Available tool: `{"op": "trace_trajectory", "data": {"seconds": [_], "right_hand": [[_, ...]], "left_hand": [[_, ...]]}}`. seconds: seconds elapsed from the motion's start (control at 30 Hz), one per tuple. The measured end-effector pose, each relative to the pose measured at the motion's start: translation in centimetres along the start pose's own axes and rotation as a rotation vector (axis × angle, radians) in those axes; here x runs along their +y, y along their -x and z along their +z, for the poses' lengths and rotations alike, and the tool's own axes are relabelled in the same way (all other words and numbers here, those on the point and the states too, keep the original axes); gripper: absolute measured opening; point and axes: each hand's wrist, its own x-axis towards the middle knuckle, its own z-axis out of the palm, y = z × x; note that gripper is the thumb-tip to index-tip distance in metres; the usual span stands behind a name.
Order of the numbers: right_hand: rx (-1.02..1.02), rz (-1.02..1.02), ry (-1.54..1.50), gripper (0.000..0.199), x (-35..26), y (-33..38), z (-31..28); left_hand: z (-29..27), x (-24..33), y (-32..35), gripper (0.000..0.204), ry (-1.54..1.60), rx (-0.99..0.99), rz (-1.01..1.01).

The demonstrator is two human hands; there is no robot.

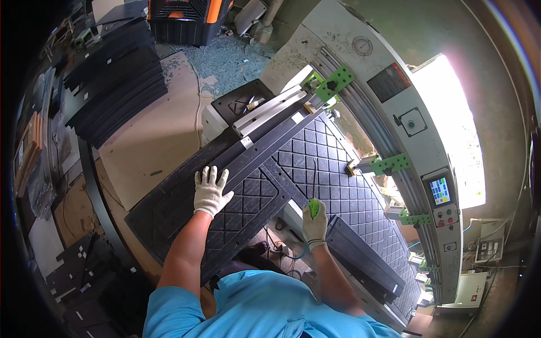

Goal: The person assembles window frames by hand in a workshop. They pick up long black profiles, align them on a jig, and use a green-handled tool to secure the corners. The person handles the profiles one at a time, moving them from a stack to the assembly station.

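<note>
My left hand (212, 194), in a white glove, lies flat with fingers spread on a large black plastic panel (248, 194) with a raised diamond pattern. My right hand (315, 225), gloved too, is closed round the green handle of an air blow gun (314, 208). Its long thin nozzle points away from me over a second patterned part of the panel. A bluish hose shows beside my right wrist. Below that hand, a long dark strip (366, 259) rests at a slant on the panel. My palm hides part of the surface under it.
A grey machine (414, 121) with green clamps (389, 164) and a small lit screen (439, 190) runs along the right. Stacked black panels (115, 84) stand at left. A black and orange case (189, 19) sits at the back. A metal bar (270, 111) lies at the panel's far end.
</note>
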Motion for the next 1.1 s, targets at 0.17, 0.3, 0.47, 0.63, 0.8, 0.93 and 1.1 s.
{"op": "trace_trajectory", "data": {"seconds": [0.17,0.3,0.47,0.63,0.8,0.93,1.1], "right_hand": [[-0.058,0.144,-0.140,0.039,2.3,-0.2,0.3],[-0.030,0.073,-0.079,0.041,-0.4,0.1,-0.4],[-0.033,0.031,-0.072,0.042,0.0,0.1,0.2],[-0.029,0.079,-0.150,0.042,1.7,-0.7,0.9],[-0.041,0.159,-0.363,0.039,3.4,-1.5,1.2],[-0.039,0.199,-0.404,0.039,2.6,-1.4,1.4],[0.069,0.053,-0.163,0.036,4.0,-1.3,1.8]], "left_hand": [[-0.4,0.2,-0.1,0.089,-0.014,-0.014,0.006],[-0.4,0.1,0.1,0.089,-0.007,-0.007,0.012],[-0.2,0.0,0.1,0.089,0.002,-0.013,0.013],[-0.6,-0.1,0.1,0.089,0.003,-0.034,0.007],[-0.4,-0.1,0.1,0.089,0.000,-0.027,0.013],[-0.2,-0.3,0.2,0.090,-0.007,-0.002,0.001],[0.0,0.6,0.0,0.089,-0.016,0.084,0.025]]}}
